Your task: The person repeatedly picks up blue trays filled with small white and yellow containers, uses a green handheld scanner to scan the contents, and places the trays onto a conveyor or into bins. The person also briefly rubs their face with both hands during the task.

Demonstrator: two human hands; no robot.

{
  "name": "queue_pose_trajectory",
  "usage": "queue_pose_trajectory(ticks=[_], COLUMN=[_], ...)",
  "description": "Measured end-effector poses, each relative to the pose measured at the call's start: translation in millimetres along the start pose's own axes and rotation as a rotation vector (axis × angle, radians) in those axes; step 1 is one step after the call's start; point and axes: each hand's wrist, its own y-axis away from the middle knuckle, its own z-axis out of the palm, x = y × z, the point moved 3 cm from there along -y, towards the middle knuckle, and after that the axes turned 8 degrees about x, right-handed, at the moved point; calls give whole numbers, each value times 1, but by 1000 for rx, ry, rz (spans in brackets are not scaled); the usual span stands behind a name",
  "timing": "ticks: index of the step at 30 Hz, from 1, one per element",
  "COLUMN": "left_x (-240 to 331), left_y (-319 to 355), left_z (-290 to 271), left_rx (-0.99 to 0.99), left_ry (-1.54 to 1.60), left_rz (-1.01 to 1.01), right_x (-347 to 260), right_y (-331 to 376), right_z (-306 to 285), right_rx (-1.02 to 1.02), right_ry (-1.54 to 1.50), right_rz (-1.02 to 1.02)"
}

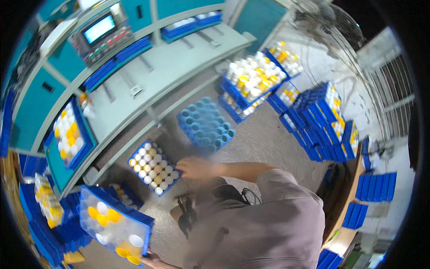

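Observation:
At the lower left, my left hand (154, 261) grips the edge of a blue crate (150, 224), its fingers mostly hidden. This tilted crate holds yellow cylinders (101, 219) and white ones, with gaps between them. My right hand (195, 168) reaches across to the right side of a smaller blue crate (139, 178) on the floor. Motion smears its fingers, so I cannot tell whether it touches that crate. Rows of white and pale yellow round-topped cylinders (152, 163) fill the smaller crate. Just beyond my right hand lies a light-blue tray (201, 142) with round, empty-looking cups.
A long pale workbench (179, 67) with a control panel (101, 38) runs along the far left. Stacked blue crates (309, 125) of white and yellow cylinders line the right. More crates (56, 240) crowd the lower left. A fan (331, 22) stands at the far right.

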Motion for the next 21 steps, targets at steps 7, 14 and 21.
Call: queue_pose_trajectory(ticks=[7, 14, 21], left_x=[126, 203, 211], left_y=[-198, -410, -565], left_z=[51, 106, 145], left_rx=[53, -157, -420], left_ry=[42, 101, -394], left_rz=[0, -94, 63], right_x=[-6, -121, -160], right_y=[-78, -111, -133], right_z=[26, 106, 157], right_rx=[163, 4, -33], right_ry=[173, 111, 64], right_rz=[286, 680, 871])
